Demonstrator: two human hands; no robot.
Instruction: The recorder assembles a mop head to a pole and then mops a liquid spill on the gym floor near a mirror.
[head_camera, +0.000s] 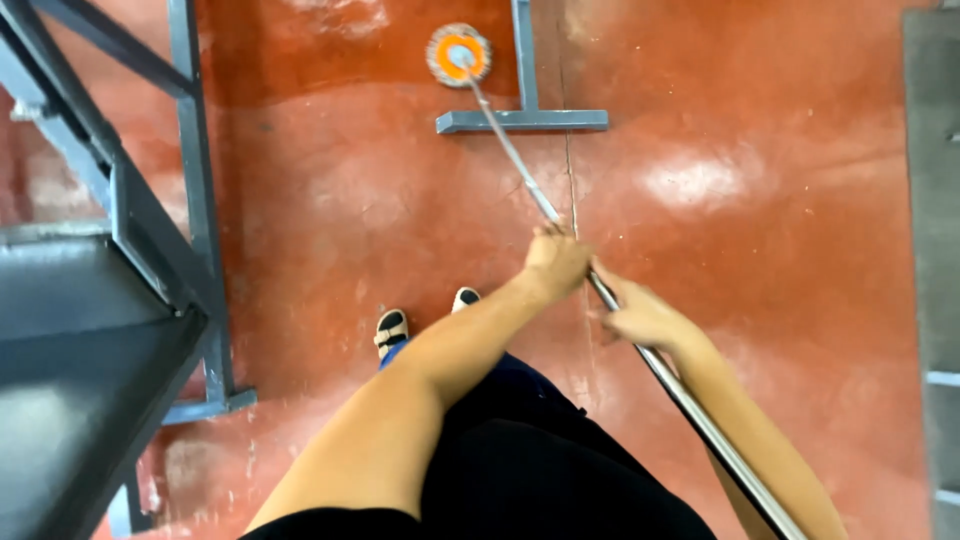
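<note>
Gripping the mop handle (520, 165) with both hands: left hand (556, 262) higher on the metal pole, fingers clenched round it; right hand (640, 318) just below, fingers wrapped on it too. I note the round orange mop head (459, 55) on the wet red floor (330, 200), beside a grey steel frame foot (522, 120). Dark metal rack (90, 300) at left.
</note>
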